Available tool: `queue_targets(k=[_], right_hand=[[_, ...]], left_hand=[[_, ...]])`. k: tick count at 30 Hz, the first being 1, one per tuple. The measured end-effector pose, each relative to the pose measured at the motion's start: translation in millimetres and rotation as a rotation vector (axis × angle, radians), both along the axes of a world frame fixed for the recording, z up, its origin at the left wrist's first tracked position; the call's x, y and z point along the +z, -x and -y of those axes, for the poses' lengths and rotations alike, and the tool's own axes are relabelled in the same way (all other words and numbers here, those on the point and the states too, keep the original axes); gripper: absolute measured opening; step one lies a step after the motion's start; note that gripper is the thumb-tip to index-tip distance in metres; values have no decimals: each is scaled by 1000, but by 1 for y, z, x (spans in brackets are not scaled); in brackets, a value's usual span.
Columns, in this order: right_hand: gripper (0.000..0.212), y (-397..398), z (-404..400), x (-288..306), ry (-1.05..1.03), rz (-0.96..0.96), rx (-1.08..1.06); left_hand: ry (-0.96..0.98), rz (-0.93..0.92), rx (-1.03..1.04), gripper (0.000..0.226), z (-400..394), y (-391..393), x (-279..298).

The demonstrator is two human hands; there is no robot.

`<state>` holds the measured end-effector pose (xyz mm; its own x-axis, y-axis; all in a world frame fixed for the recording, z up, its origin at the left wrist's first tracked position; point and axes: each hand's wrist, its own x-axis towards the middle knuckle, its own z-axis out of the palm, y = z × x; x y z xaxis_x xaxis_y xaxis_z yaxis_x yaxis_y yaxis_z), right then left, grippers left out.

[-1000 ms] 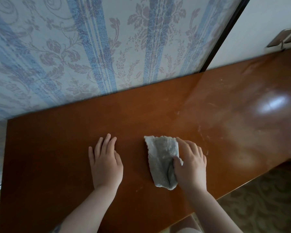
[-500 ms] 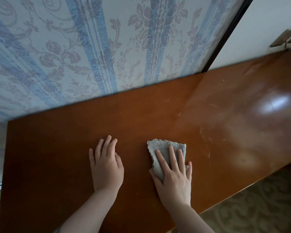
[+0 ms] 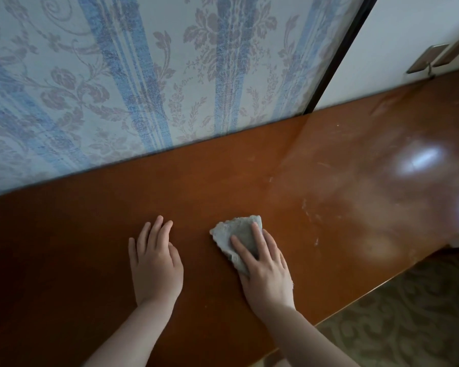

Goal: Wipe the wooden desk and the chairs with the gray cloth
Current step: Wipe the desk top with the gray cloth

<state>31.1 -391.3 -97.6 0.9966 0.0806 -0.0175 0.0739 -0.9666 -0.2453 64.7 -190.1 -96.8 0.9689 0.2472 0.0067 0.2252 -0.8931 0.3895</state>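
My right hand (image 3: 265, 271) lies flat on the gray cloth (image 3: 236, 239), fingers straight and slightly spread, pressing it down onto the wooden desk (image 3: 223, 181). The cloth is folded into a rough wedge, and its far edge and left corner stick out past my fingertips. My left hand (image 3: 155, 263) rests palm down on the bare wood just beside it, fingers straight and close together, holding nothing; the two hands do not touch. Beyond the cloth, to the right, the desk top shows pale streaks and scuffs, and farther right a bright patch of reflected light (image 3: 419, 160). The desk's far edge meets wallpaper (image 3: 117, 88) with blue stripes and a floral pattern. At the far right corner something small and metallic (image 3: 432, 58) sits on the pale wall, perhaps a fitting; I cannot make it out. A patterned carpet (image 3: 408, 321) shows below the desk's near edge.
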Motion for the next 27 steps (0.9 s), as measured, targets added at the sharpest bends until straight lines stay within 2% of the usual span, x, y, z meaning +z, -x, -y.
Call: queue_targets(k=[2,6,7,9,12,14,15,17,19,21,24,27], right_hand=[[62,0,-7,5,-41,27,-36],[56,12,-38,6,22,112,357],[55,12,-34,4,43,117,389],[56,2,-11,0,75,95,265],[59,-14,30,8,92,47,-142],[55,-22,39,15,12,10,-344],[56,-23,35,19,-5,44,-354],[63,-21,15,18,32,134,-173],[65,-12,-5,3,96,148,45],[61,-10,-4,-7,86,126,119],[55,-20,26,-7,112,117,80],[55,-27,65,-4,65,116,-238]], left_hand=[[27,5,43,42,5,0,1],[134,-3,193,44,27,-9,7],[149,-5,200,44,33,-12,7],[179,8,161,43,43,-18,8],[183,27,75,42,56,-23,7],[177,36,31,42,63,-30,7],[174,35,12,42,67,-35,8],[156,19,-22,43,72,-46,9],[123,-4,-65,44,76,-53,7],[86,-6,-99,45,79,-55,5],[58,14,-106,45,80,-53,2],[34,26,-111,44,80,-52,0]])
